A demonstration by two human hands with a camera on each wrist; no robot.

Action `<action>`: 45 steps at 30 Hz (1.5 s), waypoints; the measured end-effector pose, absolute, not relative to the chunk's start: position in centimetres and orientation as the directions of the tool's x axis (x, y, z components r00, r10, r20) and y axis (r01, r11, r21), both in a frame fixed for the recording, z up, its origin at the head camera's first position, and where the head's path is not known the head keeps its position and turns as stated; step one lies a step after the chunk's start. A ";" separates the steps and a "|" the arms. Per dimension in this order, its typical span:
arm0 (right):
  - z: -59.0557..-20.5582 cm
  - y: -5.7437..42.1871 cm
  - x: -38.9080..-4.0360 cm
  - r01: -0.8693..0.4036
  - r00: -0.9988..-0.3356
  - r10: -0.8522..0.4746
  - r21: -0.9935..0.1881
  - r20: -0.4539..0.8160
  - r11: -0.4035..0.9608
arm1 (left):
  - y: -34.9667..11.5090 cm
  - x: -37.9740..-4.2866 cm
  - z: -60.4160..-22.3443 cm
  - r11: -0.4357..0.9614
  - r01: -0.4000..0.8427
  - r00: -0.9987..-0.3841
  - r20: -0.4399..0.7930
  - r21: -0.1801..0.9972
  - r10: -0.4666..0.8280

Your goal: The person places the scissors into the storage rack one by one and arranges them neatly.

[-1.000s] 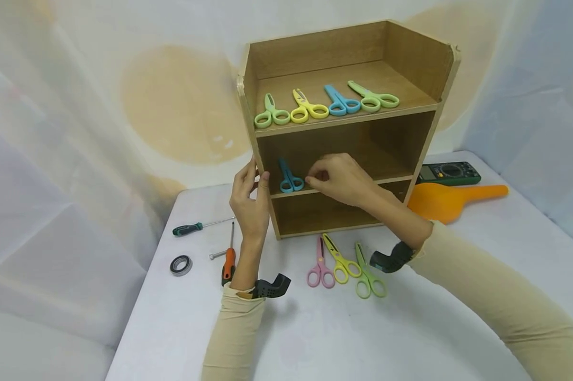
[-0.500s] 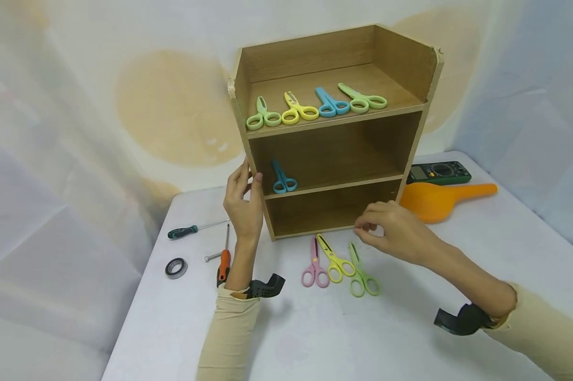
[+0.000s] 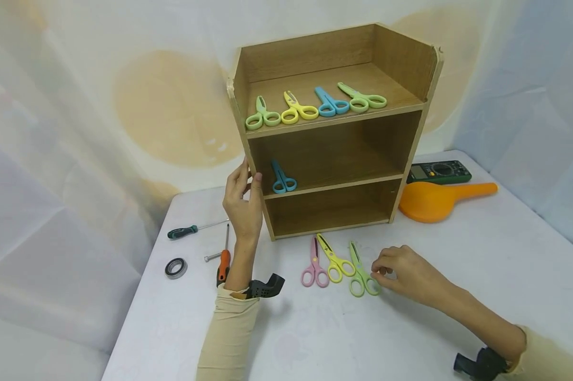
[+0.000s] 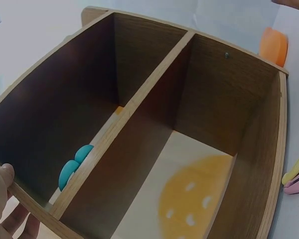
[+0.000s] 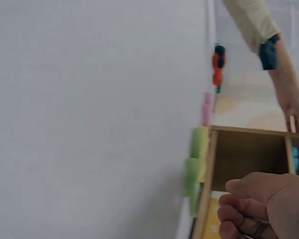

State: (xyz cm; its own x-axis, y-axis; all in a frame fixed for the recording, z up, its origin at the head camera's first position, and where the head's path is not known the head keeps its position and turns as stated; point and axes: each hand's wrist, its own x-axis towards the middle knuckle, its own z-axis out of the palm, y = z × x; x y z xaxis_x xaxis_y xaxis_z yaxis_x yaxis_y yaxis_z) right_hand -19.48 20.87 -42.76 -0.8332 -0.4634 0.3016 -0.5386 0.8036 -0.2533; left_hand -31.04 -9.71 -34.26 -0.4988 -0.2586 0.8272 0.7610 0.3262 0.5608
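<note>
My left hand grips the left side panel of a wooden shelf unit, thumb at its front edge and fingers behind. The left wrist view shows the thumb of this left hand by the panel. My right hand is beside the handles of green scissors on the table, its fingers loosely bent, holding nothing. Yellow scissors and pink scissors lie to their left. On the middle shelf lie blue scissors. Several scissors, including a yellow pair, line the top shelf.
Left of the shelf unit lie a green screwdriver, an orange screwdriver, a bolt and a ring bearing. To its right are an orange scoop-like thing and a multimeter.
My right hand has left the middle shelf near the blue scissors and come down to the green scissors on the table. My left hand stays on the shelf unit's side.
</note>
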 end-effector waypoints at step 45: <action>-30.7 17.8 -25.2 -0.679 -0.693 -0.471 -0.277 0.546 0.679 | -10.0 -31.1 -34.3 0.323 0.771 -0.492 0.835 0.549 -0.247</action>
State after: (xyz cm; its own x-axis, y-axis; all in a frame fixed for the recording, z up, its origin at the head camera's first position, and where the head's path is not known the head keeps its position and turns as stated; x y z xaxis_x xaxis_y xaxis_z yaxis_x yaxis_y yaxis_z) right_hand -25.15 17.79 -30.69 -0.6934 -0.4707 0.5456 -0.6794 0.6794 -0.2772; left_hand -31.12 -9.96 -34.34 -0.4917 -0.2469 0.8350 0.7709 0.3225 0.5493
